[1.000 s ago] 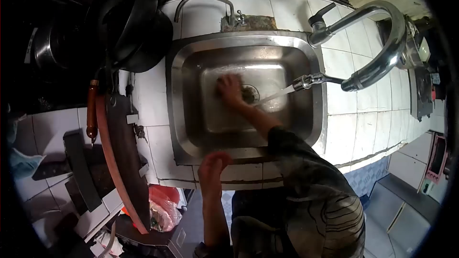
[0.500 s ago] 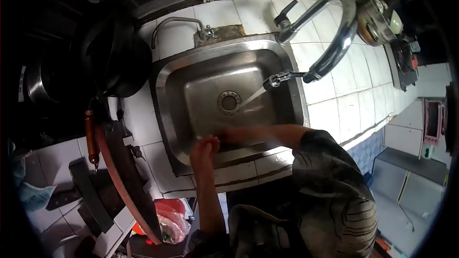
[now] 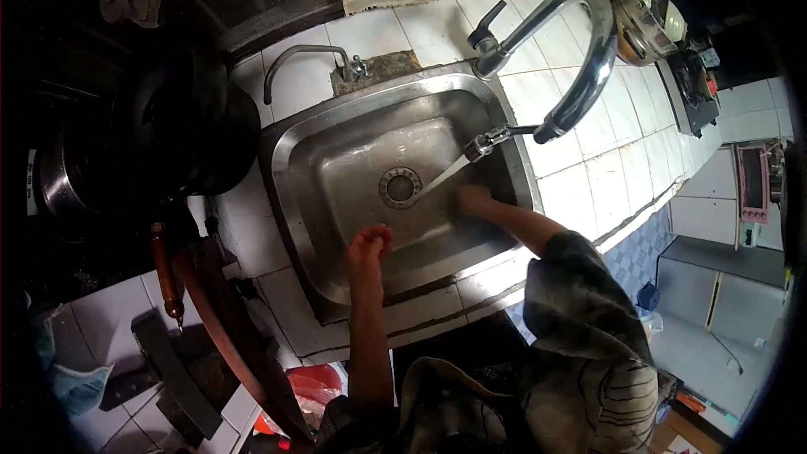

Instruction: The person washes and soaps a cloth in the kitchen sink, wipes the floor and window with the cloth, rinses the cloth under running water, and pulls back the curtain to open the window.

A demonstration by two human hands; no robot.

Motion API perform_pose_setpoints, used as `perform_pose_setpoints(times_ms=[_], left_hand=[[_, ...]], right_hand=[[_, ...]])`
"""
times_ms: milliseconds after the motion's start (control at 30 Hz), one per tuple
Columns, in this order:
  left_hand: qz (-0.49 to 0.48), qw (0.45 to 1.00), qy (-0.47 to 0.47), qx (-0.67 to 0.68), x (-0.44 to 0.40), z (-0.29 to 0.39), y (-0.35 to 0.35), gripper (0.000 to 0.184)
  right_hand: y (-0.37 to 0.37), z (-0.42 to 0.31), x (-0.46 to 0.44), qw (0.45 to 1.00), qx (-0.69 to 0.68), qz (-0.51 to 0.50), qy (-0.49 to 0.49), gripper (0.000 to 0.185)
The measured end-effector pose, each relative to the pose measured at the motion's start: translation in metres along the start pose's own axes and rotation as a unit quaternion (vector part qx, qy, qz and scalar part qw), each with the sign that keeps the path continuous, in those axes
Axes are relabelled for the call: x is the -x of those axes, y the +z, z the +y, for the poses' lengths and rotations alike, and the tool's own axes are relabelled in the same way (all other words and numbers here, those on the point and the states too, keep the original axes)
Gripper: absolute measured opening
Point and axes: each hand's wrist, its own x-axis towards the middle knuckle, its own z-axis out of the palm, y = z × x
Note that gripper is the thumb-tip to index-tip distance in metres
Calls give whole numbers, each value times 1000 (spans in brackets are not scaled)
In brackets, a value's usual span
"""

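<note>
Over the near-left part of the steel sink (image 3: 290, 202), my left hand (image 3: 368, 245) is held with its fingers curled in, and no object shows in it. My right hand (image 3: 473, 199) is low in the basin on the right side, below the spout. It is smeared by motion, so its fingers and anything under them cannot be made out. Water runs from the nozzle (image 3: 479, 148) of the curved chrome tap (image 3: 601, 59) toward the round drain (image 3: 400, 188), between and beyond my hands.
A smaller thin tap (image 3: 311, 49) stands at the sink's back left. Dark pans (image 3: 197, 118) lie to the left, with a wooden-handled tool (image 3: 166, 273) below them. White tiles (image 3: 588, 168) run along the right toward metal pots (image 3: 643, 25). A red plastic bag (image 3: 315, 385) sits below the counter.
My right hand has moved away from my left hand, to the right and farther into the basin. My left hand has shifted slightly. The view has tilted a little; the water still runs.
</note>
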Motion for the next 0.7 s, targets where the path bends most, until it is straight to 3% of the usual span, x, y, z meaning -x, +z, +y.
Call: perform_pose_setpoints(times_ms=[67, 100, 133, 167, 200, 233, 267, 367, 433, 467, 533, 633, 700], left_hand=[[24, 1000, -8, -13, 1, 5, -3, 16], [46, 998, -18, -25, 3, 5, -6, 16], [47, 998, -20, -29, 3, 3, -9, 16], [60, 997, -22, -35, 2, 1, -12, 16], [73, 996, -24, -42, 1, -1, -15, 16], [73, 996, -23, -47, 1, -2, -17, 16], [73, 996, -22, -37, 2, -2, -17, 15], [62, 998, -12, -27, 3, -6, -24, 15], [51, 998, -2, -22, 3, -10, -26, 15], [69, 997, -10, -17, 1, -12, -25, 15], [85, 996, -14, -12, -2, -10, -23, 16], [100, 993, -32, -45, -2, -5, -20, 18], [120, 992, -37, -30, -3, -4, -16, 21]], right_hand=[[9, -5, -48, 971, -93, 177, 131, 21], [17, -4, -76, 950, -119, 246, 153, 16], [17, -11, -102, 866, -301, 329, 227, 21], [5, -12, -116, 961, 43, 240, 132, 29], [-6, -39, -114, 946, -27, 258, 192, 32], [-50, -74, -96, 971, 41, 130, 195, 37], [-30, -98, -126, 870, -169, 307, 346, 44], [-13, -147, -144, 905, -143, 334, 222, 44], [13, -166, -149, 914, -48, 377, 145, 45], [23, -165, -143, 913, -48, 378, 146, 45], [33, -154, -128, 916, 6, 376, -139, 45], [2, -109, -103, 937, 68, 325, -108, 46], [9, -83, -113, 949, 6, 315, -18, 56]])
